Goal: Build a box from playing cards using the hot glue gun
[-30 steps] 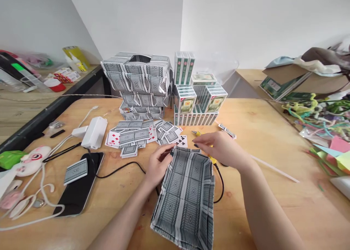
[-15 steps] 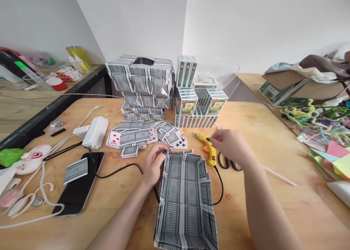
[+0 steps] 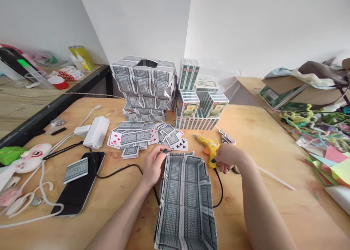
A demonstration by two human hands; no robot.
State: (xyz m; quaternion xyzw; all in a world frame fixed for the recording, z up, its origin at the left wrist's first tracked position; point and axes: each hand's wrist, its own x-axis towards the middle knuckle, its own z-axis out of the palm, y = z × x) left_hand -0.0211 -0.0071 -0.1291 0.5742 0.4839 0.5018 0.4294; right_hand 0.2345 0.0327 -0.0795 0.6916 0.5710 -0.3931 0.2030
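A long open box made of playing cards point(image 3: 182, 191) lies in front of me, its patterned card backs showing inside. My left hand point(image 3: 154, 165) holds its far left corner, thumb against the wall and fingers curled over the rim. To the right of the box, a yellow hot glue gun point(image 3: 211, 147) lies on the table with its nozzle pointing away to the left. My right hand point(image 3: 229, 157) is closed at its handle, thumb on the yellow body and the other fingers curled beneath. Scissors point(image 3: 236, 170) are mostly hidden under this hand; one black loop shows.
Loose playing cards point(image 3: 135, 137) lie beyond the box, before a larger card-built structure point(image 3: 147, 84) and stacked card packs point(image 3: 198, 123). A phone point(image 3: 79, 191), white adapter point(image 3: 96, 132) and cables are at left. A white stick point(image 3: 276, 177) and coloured papers point(image 3: 335, 158) lie right.
My right hand has come down and nearer along the glue gun to its handle, uncovering a small patterned strip behind it and covering most of the scissors. My left hand stays on the box.
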